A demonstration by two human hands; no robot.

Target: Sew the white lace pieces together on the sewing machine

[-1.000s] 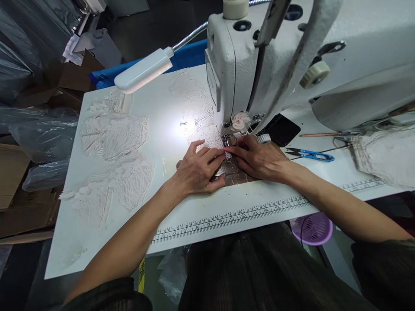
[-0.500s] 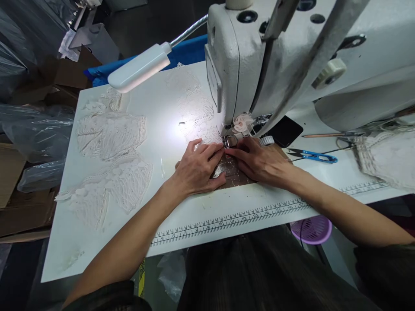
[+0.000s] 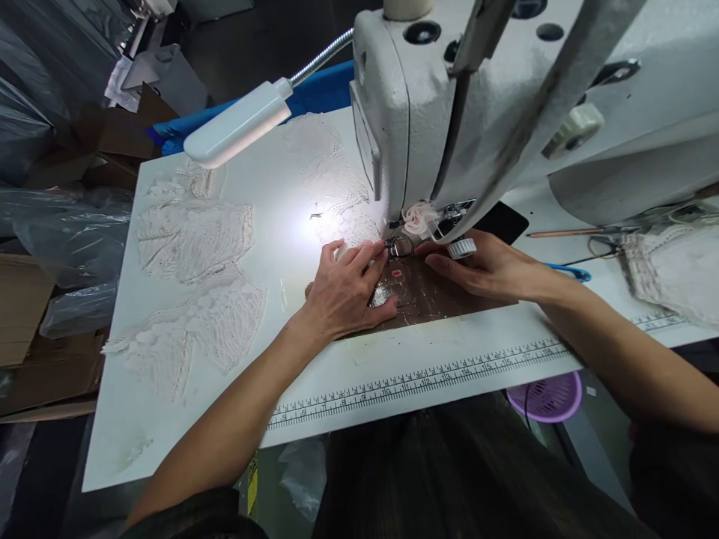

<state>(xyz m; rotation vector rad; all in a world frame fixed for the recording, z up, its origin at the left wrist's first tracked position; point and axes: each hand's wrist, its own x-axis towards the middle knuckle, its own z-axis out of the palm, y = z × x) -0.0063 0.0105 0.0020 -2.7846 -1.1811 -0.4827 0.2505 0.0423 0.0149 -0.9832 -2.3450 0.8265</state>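
Note:
My left hand point(image 3: 351, 292) lies palm down by the presser foot point(image 3: 398, 246) of a white sewing machine point(image 3: 387, 82). Its fingers rest over the near edge of a white lace piece point(image 3: 348, 223), and the thumb is spread on the brown bed plate point(image 3: 432, 288). My right hand point(image 3: 488, 266) is over the plate, right of the foot, with fingers and thumb stretched leftward. Machine parts and a white knob point(image 3: 461, 248) hide some of its fingertips; I see no cloth in it. A pale pink fabric flower point(image 3: 419, 217) is fixed above the foot.
More lace pieces point(image 3: 194, 236) lie on the left of the white table point(image 3: 112, 434). A lamp point(image 3: 239, 123) lights the lace. At right are a dark phone point(image 3: 502, 222), blue-handled snips point(image 3: 573, 272), a pencil point(image 3: 562, 233) and stacked lace point(image 3: 674, 273). A printed ruler point(image 3: 416, 380) follows the front edge.
My right hand has drawn back to the right from the presser foot, uncovering a red mark on the brown plate and covering most of the snips. My left hand stays nearly still.

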